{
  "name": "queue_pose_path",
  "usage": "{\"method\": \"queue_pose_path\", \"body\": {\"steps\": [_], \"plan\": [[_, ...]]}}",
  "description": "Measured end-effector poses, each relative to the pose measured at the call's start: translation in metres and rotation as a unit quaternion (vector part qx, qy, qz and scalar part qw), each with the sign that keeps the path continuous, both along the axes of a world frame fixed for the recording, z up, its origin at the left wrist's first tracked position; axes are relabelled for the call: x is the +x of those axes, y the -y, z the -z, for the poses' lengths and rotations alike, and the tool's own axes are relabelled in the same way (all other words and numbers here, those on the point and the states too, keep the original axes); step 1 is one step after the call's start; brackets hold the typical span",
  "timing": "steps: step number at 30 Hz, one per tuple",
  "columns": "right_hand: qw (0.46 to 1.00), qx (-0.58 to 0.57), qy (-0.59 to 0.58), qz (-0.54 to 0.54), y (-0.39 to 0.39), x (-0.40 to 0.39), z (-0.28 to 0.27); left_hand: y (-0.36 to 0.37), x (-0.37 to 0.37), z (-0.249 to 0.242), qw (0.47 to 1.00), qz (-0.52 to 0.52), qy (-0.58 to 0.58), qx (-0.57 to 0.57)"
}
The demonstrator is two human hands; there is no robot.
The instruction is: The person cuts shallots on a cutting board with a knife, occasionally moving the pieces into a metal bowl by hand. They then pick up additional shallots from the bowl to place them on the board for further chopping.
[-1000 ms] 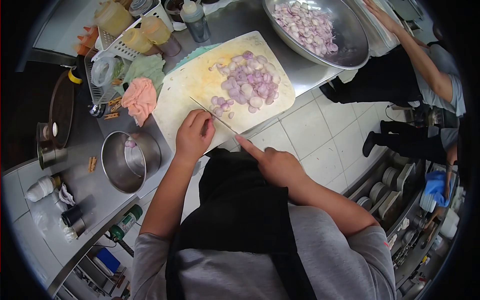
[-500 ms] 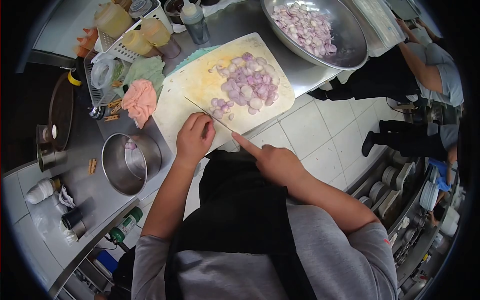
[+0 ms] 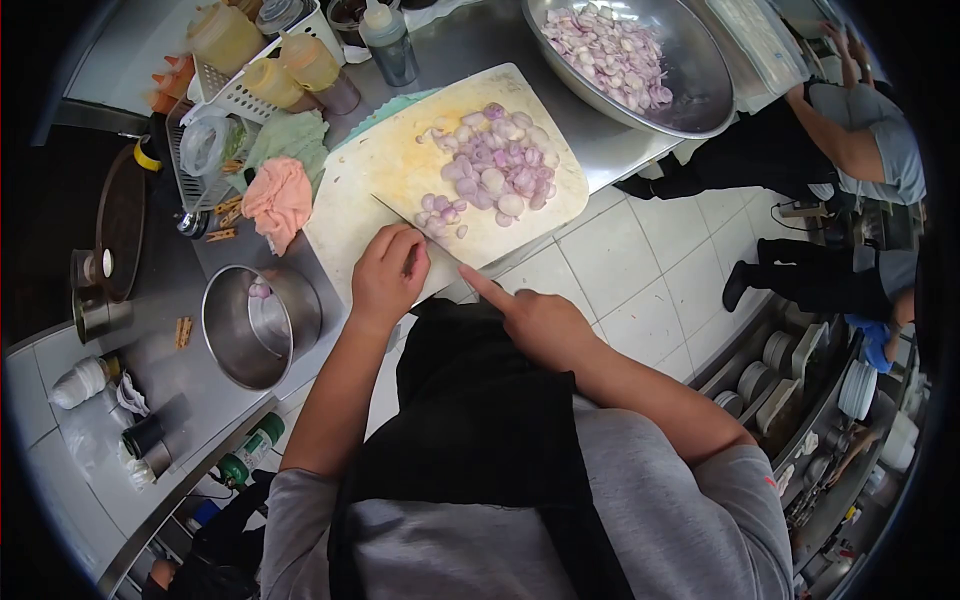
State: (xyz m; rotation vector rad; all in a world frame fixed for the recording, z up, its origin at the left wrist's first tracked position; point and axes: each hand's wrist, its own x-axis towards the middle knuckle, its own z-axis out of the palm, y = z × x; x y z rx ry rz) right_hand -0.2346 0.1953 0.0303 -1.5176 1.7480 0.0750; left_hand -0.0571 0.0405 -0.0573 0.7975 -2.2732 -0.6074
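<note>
A knife (image 3: 410, 223) lies edge-on over the cutting board (image 3: 340, 215), its thin blade slanting from upper left to lower right. My right hand (image 3: 540, 322) is closed round its handle, index finger stretched along it. Beside the blade, on the left, my left hand (image 3: 388, 272) rests on the board with curled fingers; whatever is under the fingertips is hidden. Just across the blade sits a small cluster of sliced shallots (image 3: 438, 212). A larger pile of purple-white shallot slices (image 3: 500, 165) covers the board's far right part.
A steel bowl (image 3: 700, 95) of sliced shallots stands at the far right. Left of the board are a steel pot (image 3: 215, 325) with a few shallots, a pink cloth (image 3: 279, 205), a green cloth (image 3: 290, 145) and squeeze bottles (image 3: 388, 45). Co-workers (image 3: 850, 130) stand at right.
My right hand and the knife have shifted very slightly up and left. My left hand stays nearly still. Co-workers at right moved their arms, and a dark-clothed person shows more at lower left.
</note>
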Motion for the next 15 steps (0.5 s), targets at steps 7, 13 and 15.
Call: {"method": "queue_pose_path", "body": {"steps": [7, 13, 15], "plan": [[0.997, -0.081, 0.016, 0.008, 0.005, -0.007, 0.012, 0.001, -0.006, -0.011, 1.000, 0.022, -0.012, 0.005], [0.996, -0.083, 0.020, 0.031, -0.003, -0.015, 0.010, 0.003, -0.012, -0.018, 0.999, 0.048, 0.004, 0.006], [0.996, -0.082, 0.018, 0.031, -0.002, -0.014, 0.008, 0.001, -0.011, -0.014, 0.998, 0.035, 0.013, 0.046]]}}
